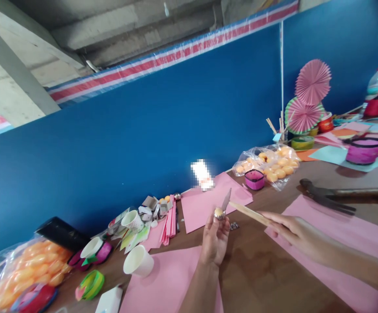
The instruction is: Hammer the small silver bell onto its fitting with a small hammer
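Observation:
My left hand point(215, 243) is raised over the table with its fingertips closed round a small shiny ball point(219, 214), silvery with a yellowish top, perhaps a bell. A greyish-pink pointed piece point(227, 201) sticks up just behind the ball; whether it is joined to it I cannot tell. My right hand point(291, 230) grips a pale wooden stick point(249, 213), whose far end points at the pointed piece, close to the ball. Below the left hand's fingers lie a few small dark shiny bits point(234, 226). Pink paper sheets point(169, 278) lie under and around both hands.
A hammer point(326, 195) lies at the right. Bags of orange plastic balls point(280, 167) sit at the back and far left. White paper cups point(138, 261), small boxes point(151, 206), a pink tape ring point(254, 179) and paper fans point(312, 82) stand along the blue partition point(126, 130).

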`<state>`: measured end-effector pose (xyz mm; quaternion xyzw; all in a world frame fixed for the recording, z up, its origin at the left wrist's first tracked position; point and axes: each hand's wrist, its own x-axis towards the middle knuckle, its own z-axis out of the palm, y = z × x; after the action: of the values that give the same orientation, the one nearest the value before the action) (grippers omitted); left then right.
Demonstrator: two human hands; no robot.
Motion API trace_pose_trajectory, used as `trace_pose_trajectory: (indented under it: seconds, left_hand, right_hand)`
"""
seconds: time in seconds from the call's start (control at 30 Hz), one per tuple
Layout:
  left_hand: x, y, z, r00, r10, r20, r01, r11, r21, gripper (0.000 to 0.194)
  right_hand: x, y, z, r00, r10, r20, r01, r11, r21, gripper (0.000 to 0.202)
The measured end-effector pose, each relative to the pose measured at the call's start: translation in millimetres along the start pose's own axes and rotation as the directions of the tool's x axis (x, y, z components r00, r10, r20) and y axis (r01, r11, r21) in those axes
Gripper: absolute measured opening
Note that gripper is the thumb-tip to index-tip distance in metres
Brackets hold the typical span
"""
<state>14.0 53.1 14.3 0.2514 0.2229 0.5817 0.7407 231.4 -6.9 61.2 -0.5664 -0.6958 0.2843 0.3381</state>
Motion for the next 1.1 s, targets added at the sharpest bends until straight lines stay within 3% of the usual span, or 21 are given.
trace_pose_trajectory:
  seconds: [0.23,0.63,0.8,1.1]
  left_hand:
    - [1,0,-1.0,1.0,-0.025,0.005,0.025,0.999,-0.042,0.02]
    - [2,-1,-3.1,0.999,-0.036,0.028,0.037,0.997,-0.067,0.025]
    - [0,1,-1.2,0.996,-0.077,0.044,0.079,0.996,-0.041,0.036]
    - [-2,0,1.9,0.998,-0.063,0.031,0.063,0.998,0.026,0.041]
  right_hand:
    - [0,-1,6,0.998,-0.009,-0.061,0.01,1.0,0.025,0.044]
    - [2,1,10,0.996,-0.032,-0.083,0.033,0.999,0.018,0.046]
    - [1,0,3,0.996,0.016,-0.083,-0.016,1.0,0.0,0.048]
    - [-1,3,1,0.998,-0.046,-0.035,0.046,0.999,-0.014,0.042]
